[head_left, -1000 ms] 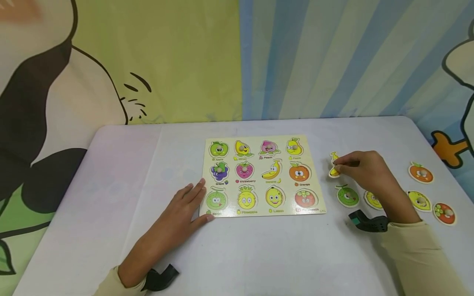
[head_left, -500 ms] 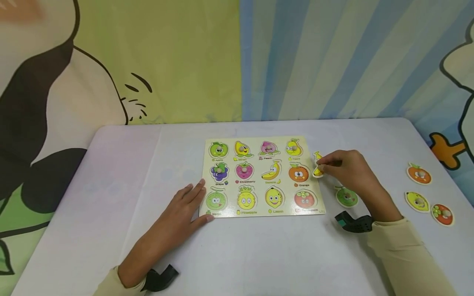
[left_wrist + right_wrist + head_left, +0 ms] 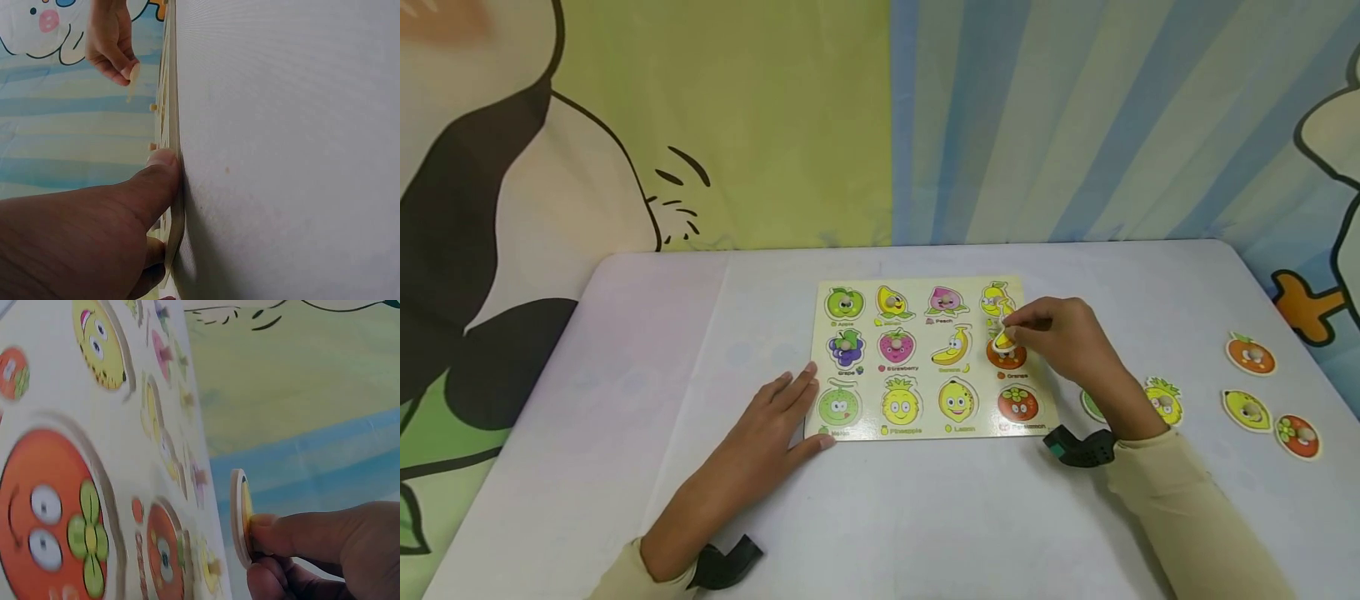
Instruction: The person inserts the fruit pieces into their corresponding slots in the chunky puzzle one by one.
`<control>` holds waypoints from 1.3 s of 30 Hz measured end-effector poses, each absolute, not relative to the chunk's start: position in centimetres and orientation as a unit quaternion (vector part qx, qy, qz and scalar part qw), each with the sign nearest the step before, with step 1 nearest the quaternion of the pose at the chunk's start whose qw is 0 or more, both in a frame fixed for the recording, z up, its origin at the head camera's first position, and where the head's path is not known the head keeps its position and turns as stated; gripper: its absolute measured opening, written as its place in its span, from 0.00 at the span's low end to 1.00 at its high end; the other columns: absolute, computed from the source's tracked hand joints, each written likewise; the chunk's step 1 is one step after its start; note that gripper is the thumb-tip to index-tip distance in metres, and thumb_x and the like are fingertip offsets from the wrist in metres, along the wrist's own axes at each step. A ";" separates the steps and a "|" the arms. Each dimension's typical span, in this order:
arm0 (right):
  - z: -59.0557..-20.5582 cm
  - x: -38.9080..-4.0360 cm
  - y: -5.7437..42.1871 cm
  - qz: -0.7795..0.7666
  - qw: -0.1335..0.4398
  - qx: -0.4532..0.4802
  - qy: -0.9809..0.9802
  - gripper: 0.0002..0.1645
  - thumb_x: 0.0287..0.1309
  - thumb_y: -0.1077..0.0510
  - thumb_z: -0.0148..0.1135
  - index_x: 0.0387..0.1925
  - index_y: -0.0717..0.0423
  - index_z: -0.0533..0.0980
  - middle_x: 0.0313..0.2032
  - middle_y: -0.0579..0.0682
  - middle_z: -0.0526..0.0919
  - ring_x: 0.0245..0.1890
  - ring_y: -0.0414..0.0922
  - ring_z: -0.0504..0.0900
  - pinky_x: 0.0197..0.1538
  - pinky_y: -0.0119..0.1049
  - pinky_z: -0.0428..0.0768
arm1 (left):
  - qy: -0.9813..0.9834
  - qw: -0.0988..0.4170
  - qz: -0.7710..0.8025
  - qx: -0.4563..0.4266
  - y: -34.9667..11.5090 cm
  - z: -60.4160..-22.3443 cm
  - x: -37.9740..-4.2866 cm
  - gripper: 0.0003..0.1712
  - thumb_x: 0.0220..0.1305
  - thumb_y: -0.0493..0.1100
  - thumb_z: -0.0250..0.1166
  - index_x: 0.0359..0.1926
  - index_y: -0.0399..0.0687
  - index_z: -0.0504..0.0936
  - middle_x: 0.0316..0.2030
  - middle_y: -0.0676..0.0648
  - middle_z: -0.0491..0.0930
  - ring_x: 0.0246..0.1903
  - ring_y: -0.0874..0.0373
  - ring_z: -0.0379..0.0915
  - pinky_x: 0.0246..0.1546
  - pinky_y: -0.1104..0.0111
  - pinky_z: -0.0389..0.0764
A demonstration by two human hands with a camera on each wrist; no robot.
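A wooden fruit puzzle board (image 3: 872,333) lies on the table. My left hand (image 3: 752,450) rests along its left edge, fingers straight and thumb at the near corner; the left wrist view shows the thumb (image 3: 156,181) against the board's edge. My right hand (image 3: 1071,342) pinches a banana puzzle piece (image 3: 1002,340) between thumb and fingertips. In the head view the piece overlaps the orange slot (image 3: 1007,360), right of the banana slot (image 3: 951,346). The right wrist view shows the banana piece (image 3: 238,515) edge-on, raised off the board.
Knobbed pieces fill the back row and the grape (image 3: 846,348) and strawberry (image 3: 897,346) slots. Loose on the table at right lie orange (image 3: 1251,356), lemon (image 3: 1246,411), persimmon (image 3: 1297,437) and pineapple (image 3: 1165,402) pieces, plus a melon piece (image 3: 1092,406) partly hidden by the right wrist.
My right hand has carried the banana piece leftward from the table beside the board to above the board's right side. The left hand has stayed at the board's left edge.
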State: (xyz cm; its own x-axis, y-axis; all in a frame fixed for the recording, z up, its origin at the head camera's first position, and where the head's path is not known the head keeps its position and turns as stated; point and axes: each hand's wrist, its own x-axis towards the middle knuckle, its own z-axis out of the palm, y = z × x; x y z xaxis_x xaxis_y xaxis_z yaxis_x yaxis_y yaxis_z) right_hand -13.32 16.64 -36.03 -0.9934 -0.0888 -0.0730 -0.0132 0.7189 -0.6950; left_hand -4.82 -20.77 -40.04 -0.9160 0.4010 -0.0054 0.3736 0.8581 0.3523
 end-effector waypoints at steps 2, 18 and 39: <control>-36.2 -13.5 15.9 -0.382 0.053 -0.030 0.922 0.07 0.60 0.62 0.66 0.40 0.59 0.84 0.37 0.54 0.84 0.35 0.49 0.79 0.37 0.39 0.78 | 0.963 0.039 0.173 0.202 -20.8 -40.0 -4.8 0.48 0.57 0.55 0.72 0.70 0.37 0.63 0.73 0.44 0.55 0.69 0.38 0.51 0.63 0.48 0.64; -37.8 -13.7 11.6 -0.375 0.066 -0.044 0.923 0.07 0.59 0.61 0.67 0.39 0.56 0.86 0.38 0.51 0.85 0.36 0.45 0.80 0.39 0.39 0.77 | 0.963 0.040 0.175 0.202 -20.9 -40.0 -4.9 0.49 0.57 0.56 0.71 0.71 0.37 0.62 0.73 0.44 0.54 0.69 0.38 0.51 0.63 0.48 0.64; -39.2 -13.0 10.3 -0.376 0.035 -0.039 0.925 0.05 0.56 0.62 0.70 0.35 0.58 0.85 0.35 0.50 0.86 0.33 0.45 0.80 0.38 0.38 0.77 | 0.962 0.045 0.179 0.202 -20.8 -39.9 -4.9 0.49 0.57 0.56 0.72 0.71 0.37 0.62 0.73 0.44 0.54 0.69 0.38 0.51 0.62 0.48 0.65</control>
